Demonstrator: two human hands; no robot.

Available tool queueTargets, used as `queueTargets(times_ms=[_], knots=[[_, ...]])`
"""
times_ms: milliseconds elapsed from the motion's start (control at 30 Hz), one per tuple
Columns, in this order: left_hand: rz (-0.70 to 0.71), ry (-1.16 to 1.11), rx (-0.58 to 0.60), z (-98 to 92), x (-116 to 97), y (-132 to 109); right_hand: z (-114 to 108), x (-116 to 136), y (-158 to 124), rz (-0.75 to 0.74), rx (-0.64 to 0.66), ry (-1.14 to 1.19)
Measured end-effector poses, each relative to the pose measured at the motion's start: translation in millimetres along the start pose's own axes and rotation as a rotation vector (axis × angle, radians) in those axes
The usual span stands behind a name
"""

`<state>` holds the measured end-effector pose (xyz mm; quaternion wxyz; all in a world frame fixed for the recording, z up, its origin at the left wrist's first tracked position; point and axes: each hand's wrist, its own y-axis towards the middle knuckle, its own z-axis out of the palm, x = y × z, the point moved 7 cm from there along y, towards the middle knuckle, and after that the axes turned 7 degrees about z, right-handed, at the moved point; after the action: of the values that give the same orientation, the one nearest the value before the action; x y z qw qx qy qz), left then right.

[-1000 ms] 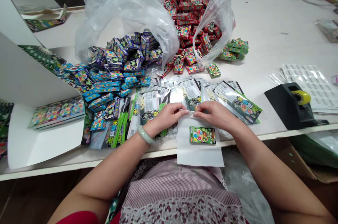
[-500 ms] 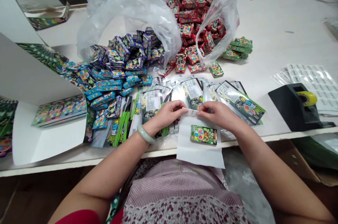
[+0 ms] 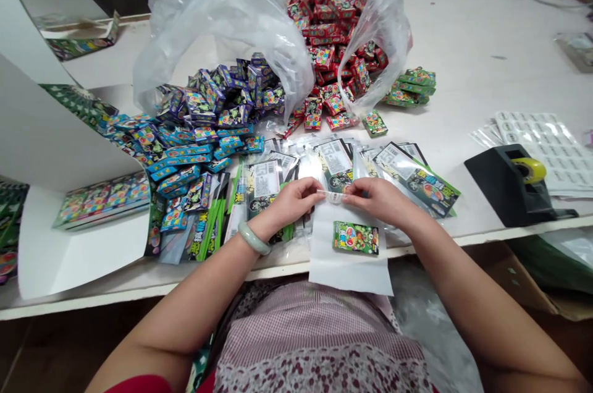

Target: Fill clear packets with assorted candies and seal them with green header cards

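A white sheet (image 3: 347,272) hangs over the table's front edge, and a small green box (image 3: 356,238) lies on it. My left hand (image 3: 296,198) pinches the left end of a clear strip with a small label (image 3: 334,197) at the sheet's top edge. The strip's right end is between the closed fingertips of my right hand (image 3: 377,198). Under and beyond both hands lie clear packets with black and green cards (image 3: 421,183).
Blue boxes (image 3: 180,152), purple boxes (image 3: 222,93) and red boxes (image 3: 328,28) are piled behind, with plastic bags (image 3: 227,4) around them. A black tape dispenser (image 3: 500,186) and label sheets (image 3: 542,146) stand right. A white open carton (image 3: 92,257) is left.
The view has shifted slightly. Both hands keep their pinch at the top of the sheet, and the label between them now faces up a little more.
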<state>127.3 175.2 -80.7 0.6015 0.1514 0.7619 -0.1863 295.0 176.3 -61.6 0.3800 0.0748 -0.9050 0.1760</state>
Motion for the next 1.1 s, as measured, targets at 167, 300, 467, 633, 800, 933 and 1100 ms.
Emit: queueTargets(times_ms=[167, 300, 467, 633, 800, 933, 1100], knots=[[-0.039, 0.079, -0.136, -8.5, 3, 8, -52, -18, -23, 0.039, -0.339, 0.195], [-0.047, 0.125, -0.128, -9.7, 3, 12, -86, -69, -66, 0.228, -0.537, 0.387], [0.018, 0.215, -0.055, -13.1, -10, 7, -100, -111, -122, 0.326, -0.629, 0.544], [0.066, 0.420, 0.052, -29.3, -20, -2, -113, -105, -124, 0.282, -0.672, 0.579], [0.044, 0.479, 0.159, -52.0, -30, -8, -137, -72, -51, 0.223, -0.573, 0.440], [0.061, 0.470, 0.126, -75.5, -40, 3, -181, -74, 40, 0.293, -0.633, 0.352], [0.068, 0.453, 0.083, -96.4, -38, 39, -243, -106, 140, 0.458, -0.713, 0.190]])
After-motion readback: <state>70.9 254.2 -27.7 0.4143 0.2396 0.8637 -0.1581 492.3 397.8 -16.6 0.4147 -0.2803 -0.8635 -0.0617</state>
